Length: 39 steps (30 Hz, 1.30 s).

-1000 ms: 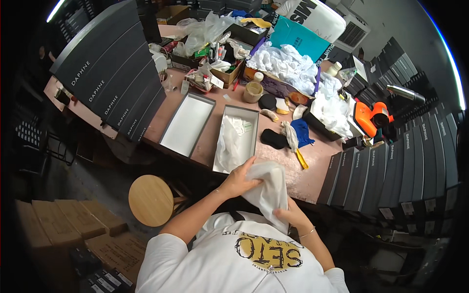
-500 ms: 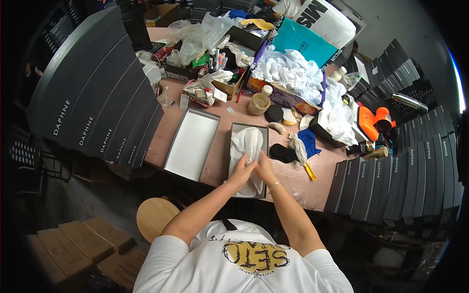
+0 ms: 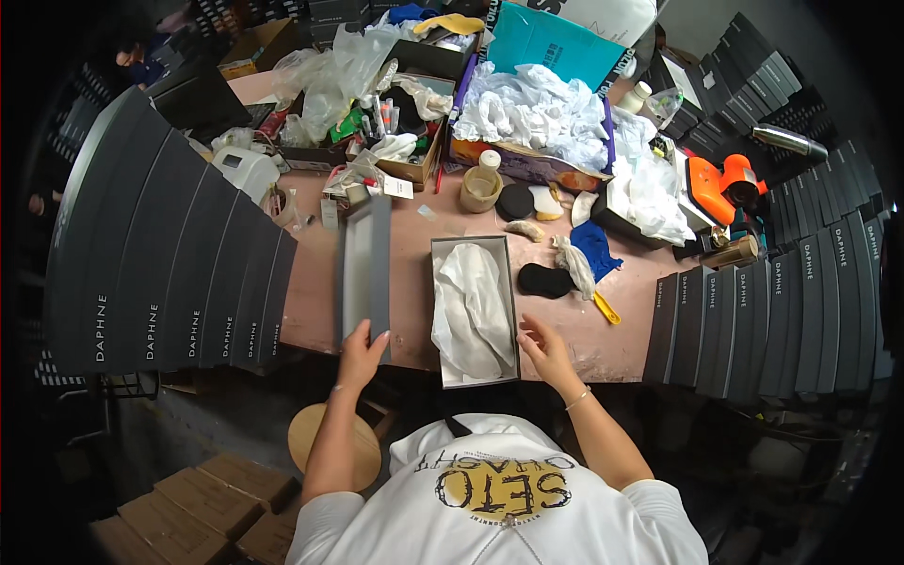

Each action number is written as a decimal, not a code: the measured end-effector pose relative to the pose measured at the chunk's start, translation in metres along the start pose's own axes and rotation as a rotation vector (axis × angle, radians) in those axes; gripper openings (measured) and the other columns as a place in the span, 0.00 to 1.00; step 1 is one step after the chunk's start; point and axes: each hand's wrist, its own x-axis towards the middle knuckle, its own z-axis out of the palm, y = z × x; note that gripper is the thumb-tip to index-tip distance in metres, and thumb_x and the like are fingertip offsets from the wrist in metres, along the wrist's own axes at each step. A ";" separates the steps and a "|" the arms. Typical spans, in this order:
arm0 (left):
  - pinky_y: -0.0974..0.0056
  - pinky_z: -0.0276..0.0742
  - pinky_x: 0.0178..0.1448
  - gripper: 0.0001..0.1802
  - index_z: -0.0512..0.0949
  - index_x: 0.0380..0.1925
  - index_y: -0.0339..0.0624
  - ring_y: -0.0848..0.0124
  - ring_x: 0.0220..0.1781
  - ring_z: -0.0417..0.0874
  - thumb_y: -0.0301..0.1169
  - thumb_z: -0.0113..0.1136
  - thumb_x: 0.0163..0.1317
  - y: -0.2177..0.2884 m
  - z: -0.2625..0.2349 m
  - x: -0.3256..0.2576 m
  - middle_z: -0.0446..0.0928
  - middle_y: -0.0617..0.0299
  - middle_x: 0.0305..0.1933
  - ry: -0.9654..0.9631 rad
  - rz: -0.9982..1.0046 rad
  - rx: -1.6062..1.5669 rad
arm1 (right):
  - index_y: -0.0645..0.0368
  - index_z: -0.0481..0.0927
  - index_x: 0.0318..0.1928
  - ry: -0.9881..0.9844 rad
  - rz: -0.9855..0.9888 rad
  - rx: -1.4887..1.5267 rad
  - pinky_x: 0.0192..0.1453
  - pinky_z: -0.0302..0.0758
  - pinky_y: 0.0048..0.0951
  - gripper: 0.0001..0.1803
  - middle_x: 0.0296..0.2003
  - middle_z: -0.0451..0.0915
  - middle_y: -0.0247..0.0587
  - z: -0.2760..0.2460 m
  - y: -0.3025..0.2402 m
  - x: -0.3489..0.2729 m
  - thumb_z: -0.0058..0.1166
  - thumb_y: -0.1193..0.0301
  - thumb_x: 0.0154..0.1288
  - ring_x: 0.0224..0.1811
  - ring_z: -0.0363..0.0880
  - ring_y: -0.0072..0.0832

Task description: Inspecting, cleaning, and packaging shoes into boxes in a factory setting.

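A grey shoe box (image 3: 482,383) stands at the table's front edge, with white tissue paper (image 3: 471,311) folded over what lies inside; the contents are hidden. To its left, a grey lid (image 3: 379,273) with a pale inside is tipped up on its long side. My left hand (image 3: 362,354) grips the lid's near end between thumb and fingers. Beside the box's right wall is my right hand (image 3: 549,353), its fingers apart and nothing in them. A black oval pad (image 3: 545,280) lies just beyond that hand.
Tall stacks of dark boxes flank the table at left (image 3: 151,245) and right (image 3: 744,320). Behind are a carton of crumpled white paper (image 3: 537,118), a jar (image 3: 480,191) and an orange tool (image 3: 720,188). A yellow-handled brush (image 3: 606,307) and blue cloth (image 3: 593,250) lie right.
Both hands have left the tissue paper, which now lies folded over in the box. The left hand has moved left and tipped up the lid; the right hand has moved to the box's right side.
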 end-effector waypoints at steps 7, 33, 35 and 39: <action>0.69 0.71 0.55 0.20 0.71 0.52 0.34 0.76 0.49 0.75 0.33 0.59 0.64 0.094 0.036 -0.059 0.76 0.61 0.50 -0.661 0.013 -0.960 | 0.60 0.48 0.72 0.006 0.083 0.507 0.63 0.65 0.31 0.38 0.66 0.60 0.51 0.017 -0.023 -0.001 0.46 0.54 0.71 0.65 0.63 0.33; 0.65 0.68 0.61 0.28 0.65 0.58 0.23 0.68 0.57 0.74 0.37 0.54 0.68 0.016 0.089 -0.011 0.74 0.51 0.55 -0.044 -0.013 -0.713 | 0.66 0.79 0.48 0.151 0.175 0.135 0.32 0.75 0.26 0.29 0.31 0.82 0.44 0.051 0.007 0.035 0.57 0.51 0.62 0.29 0.78 0.23; 0.65 0.66 0.62 0.28 0.64 0.59 0.24 0.68 0.57 0.74 0.37 0.54 0.68 0.005 0.097 -0.006 0.73 0.52 0.56 -0.048 0.038 -0.728 | 0.67 0.79 0.48 0.253 0.129 0.133 0.35 0.76 0.27 0.30 0.32 0.82 0.45 0.063 0.048 0.048 0.57 0.50 0.61 0.32 0.80 0.27; 0.67 0.71 0.55 0.29 0.64 0.58 0.23 0.69 0.51 0.75 0.37 0.55 0.67 -0.013 0.123 -0.001 0.75 0.50 0.53 0.079 -0.044 -0.604 | 0.68 0.78 0.48 0.103 0.329 0.355 0.39 0.77 0.32 0.35 0.35 0.82 0.45 0.054 0.036 0.042 0.58 0.45 0.58 0.36 0.80 0.30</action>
